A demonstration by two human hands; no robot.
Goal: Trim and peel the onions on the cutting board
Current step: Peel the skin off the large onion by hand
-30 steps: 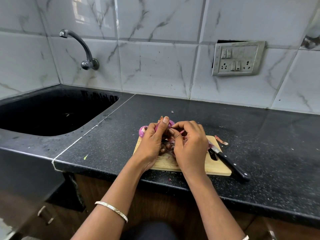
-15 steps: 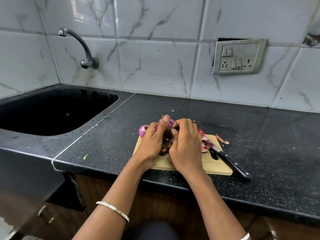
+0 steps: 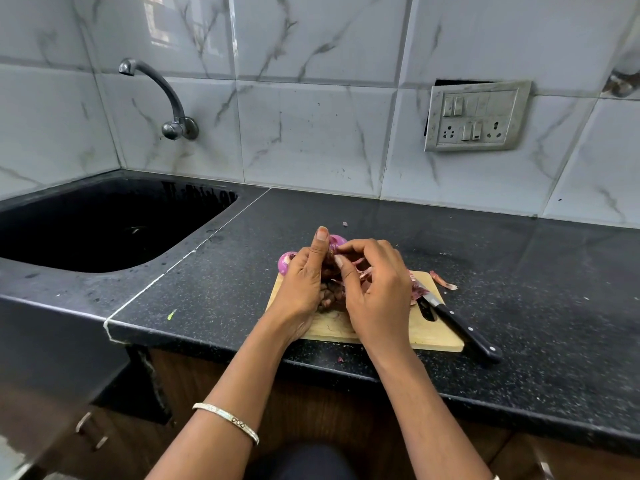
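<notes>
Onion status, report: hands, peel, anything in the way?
Left hand grips onion above cutting board. Right hand pinches at its skin. Knife idle beside right hand, peels scattered.

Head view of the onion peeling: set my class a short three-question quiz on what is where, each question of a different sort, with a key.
1. True or false: the knife is held in the right hand.
2. Which hand holds the onion that is being peeled? A) left hand B) right hand C) neither
3. Fill in: the second onion lies at the far left corner of the ______.

Key
1. False: it lies with its blade on the cutting board and its handle on the counter.
2. A; the right hand picks at the skin.
3. Cutting board.
</notes>
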